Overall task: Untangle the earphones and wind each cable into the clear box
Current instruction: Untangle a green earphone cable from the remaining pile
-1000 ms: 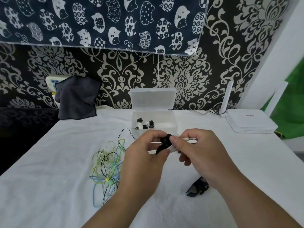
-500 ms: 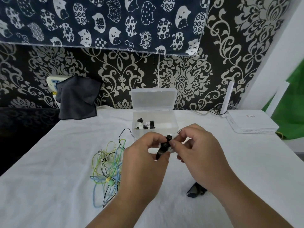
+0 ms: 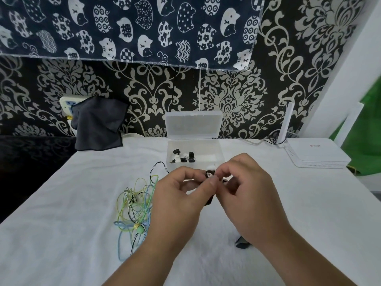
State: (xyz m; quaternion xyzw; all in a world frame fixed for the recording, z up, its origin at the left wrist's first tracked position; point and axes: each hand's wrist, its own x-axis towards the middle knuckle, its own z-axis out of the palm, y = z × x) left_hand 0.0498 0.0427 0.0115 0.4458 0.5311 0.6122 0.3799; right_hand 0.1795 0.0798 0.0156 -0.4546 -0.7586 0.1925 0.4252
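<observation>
Left hand [image 3: 177, 195] and right hand [image 3: 247, 193] both pinched a small black-and-white coil [image 3: 210, 174] above the desk [image 3: 61, 223], just before the open box [image 3: 219, 150]. The tangle [image 3: 136, 205] lay left. Judged best practice: pinch firmly while tucking the loose end.

The left hand [image 3: 177, 195] and right hand [image 3: 247, 188] are bare, like the left forearm [image 3: 148, 259] and right forearm [image 3: 305, 261], with one short, unpainted thumbnail [image 3: 213, 180] showing.
</observation>
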